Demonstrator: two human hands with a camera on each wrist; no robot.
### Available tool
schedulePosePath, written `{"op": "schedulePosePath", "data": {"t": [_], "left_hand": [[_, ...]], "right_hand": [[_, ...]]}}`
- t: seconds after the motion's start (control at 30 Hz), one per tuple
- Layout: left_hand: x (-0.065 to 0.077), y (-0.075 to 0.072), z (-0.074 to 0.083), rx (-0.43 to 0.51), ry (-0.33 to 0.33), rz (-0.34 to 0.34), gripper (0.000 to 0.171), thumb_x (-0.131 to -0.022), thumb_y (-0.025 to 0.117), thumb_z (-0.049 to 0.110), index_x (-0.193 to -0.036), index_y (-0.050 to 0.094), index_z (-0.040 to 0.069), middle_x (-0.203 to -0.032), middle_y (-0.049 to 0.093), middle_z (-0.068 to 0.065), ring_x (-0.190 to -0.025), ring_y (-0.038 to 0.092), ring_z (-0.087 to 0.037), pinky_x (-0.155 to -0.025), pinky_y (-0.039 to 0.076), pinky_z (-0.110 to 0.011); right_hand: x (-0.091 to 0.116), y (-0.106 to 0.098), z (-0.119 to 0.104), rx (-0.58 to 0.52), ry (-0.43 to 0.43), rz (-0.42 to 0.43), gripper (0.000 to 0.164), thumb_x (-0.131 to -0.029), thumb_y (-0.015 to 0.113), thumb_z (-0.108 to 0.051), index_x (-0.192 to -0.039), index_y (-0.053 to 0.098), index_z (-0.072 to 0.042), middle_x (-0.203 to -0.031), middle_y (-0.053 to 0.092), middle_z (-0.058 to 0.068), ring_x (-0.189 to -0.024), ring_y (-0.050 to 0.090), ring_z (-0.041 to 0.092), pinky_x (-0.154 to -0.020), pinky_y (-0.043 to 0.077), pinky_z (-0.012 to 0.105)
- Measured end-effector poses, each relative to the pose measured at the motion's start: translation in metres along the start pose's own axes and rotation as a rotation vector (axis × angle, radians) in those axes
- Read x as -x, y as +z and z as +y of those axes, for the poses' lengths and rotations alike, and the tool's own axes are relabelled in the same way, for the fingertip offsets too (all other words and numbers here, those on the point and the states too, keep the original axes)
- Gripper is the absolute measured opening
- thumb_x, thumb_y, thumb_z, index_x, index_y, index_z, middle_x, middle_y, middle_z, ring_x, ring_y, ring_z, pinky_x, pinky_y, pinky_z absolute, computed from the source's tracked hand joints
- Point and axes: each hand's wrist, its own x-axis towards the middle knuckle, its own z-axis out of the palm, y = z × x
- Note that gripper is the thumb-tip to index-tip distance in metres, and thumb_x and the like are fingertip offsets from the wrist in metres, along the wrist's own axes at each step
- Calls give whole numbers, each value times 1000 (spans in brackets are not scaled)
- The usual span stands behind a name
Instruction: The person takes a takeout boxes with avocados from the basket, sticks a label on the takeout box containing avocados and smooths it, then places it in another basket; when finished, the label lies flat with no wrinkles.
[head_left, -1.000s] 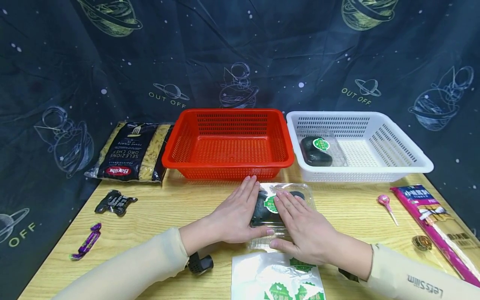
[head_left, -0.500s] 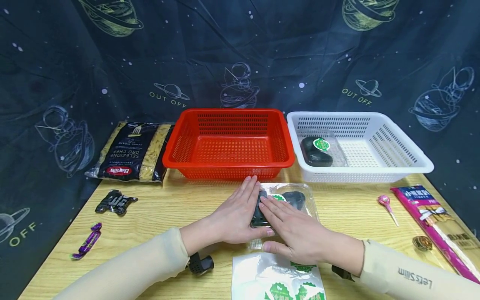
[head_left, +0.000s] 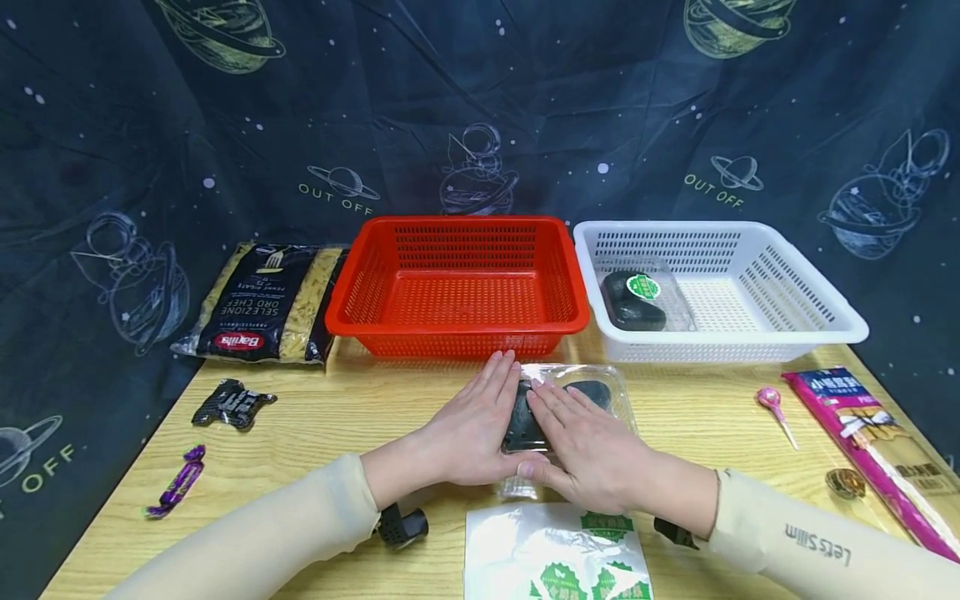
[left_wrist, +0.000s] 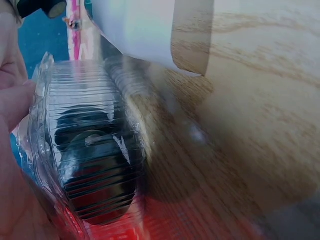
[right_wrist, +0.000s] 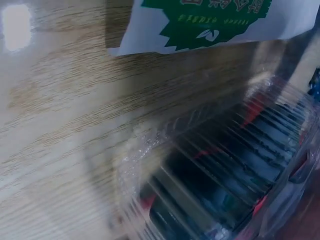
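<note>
A clear plastic clamshell box (head_left: 619,404) lies on the table in front of me, with dark, smooth oval things (head_left: 589,392) inside. My left hand (head_left: 471,432) rests along its left side, fingers straight. Flat on the lid, my right hand (head_left: 596,446) presses with outstretched fingers and hides the green and white label there. The two thumbs meet at the near edge. In the left wrist view the ribbed side of the box (left_wrist: 82,82) shows beside the hand; the right wrist view shows the ribbed box (right_wrist: 220,165) at an angle.
A sheet of green stickers (head_left: 517,550) lies nearest me. Behind stand a red basket (head_left: 457,344) and a white basket (head_left: 735,348) holding a similar labelled box (head_left: 636,302). Around are a pasta bag (head_left: 258,304), wrapped sweets (head_left: 234,405), a lollipop (head_left: 769,398) and a pink packet (head_left: 862,433).
My right hand has slid left across the lid, covering the label, and its thumb has come up to the left thumb. The left hand and the box have stayed in place.
</note>
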Motion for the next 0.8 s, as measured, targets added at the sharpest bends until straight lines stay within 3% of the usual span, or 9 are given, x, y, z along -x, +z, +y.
{"op": "schedulePosePath", "data": {"t": [0.27,0.43,0.8], "left_hand": [[-1,1,-1,-7,14,18,111,-83,46,73,-149,10,-8,-156,2,-25,-145,0,-36,-116,12,-42],[-1,2,-2,3,12,-1,114,-81,42,78,-149,7,-7,-157,-2,-23,-145,-3,-35,-116,9,-41],[-1,1,0,37,-16,-10,113,-81,41,78,-151,6,-3,-158,-5,-19,-145,-3,-32,-117,8,-41]], "right_hand": [[0,4,-2,22,103,49,92,-93,27,-68,-145,29,9,-153,23,24,-142,19,36,-115,19,47],[-3,6,-3,8,62,74,90,-94,29,-66,-146,29,7,-153,22,22,-143,18,34,-115,18,46],[5,3,2,-5,-102,44,81,-95,41,-59,-148,29,1,-155,25,14,-143,20,27,-115,20,42]]}}
